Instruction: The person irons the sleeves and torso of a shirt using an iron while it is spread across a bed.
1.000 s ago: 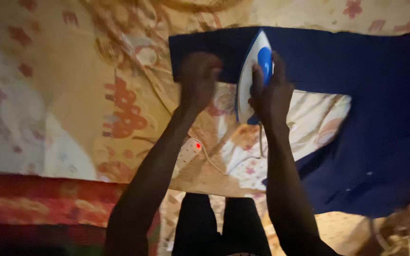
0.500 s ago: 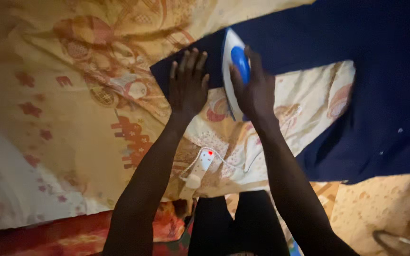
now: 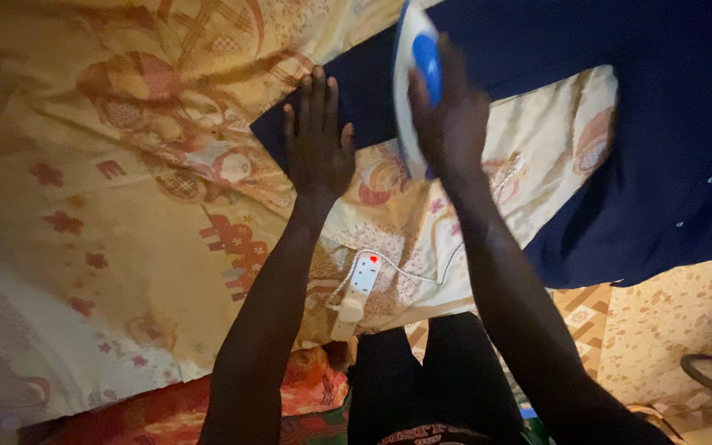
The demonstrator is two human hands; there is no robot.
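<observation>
A dark navy garment [image 3: 620, 124] with small buttons lies spread over a yellow patterned bedsheet [image 3: 109, 206]. My right hand [image 3: 451, 124] grips the blue handle of a white and blue iron [image 3: 414, 74], which stands on the garment's near edge. My left hand [image 3: 316, 144] lies flat, fingers spread, pressing the garment's left corner against the sheet, just left of the iron.
A white power strip [image 3: 359, 284] with a red light lies on the sheet near my arms, its cord running right toward the iron. Below are my dark trousers [image 3: 430, 379], a red patterned cloth [image 3: 125, 412] and patterned floor [image 3: 669, 330] at the right.
My left hand went from a closed fist to lying flat and spread on the garment's corner. The iron stayed in my right hand. The view has shifted and moved closer.
</observation>
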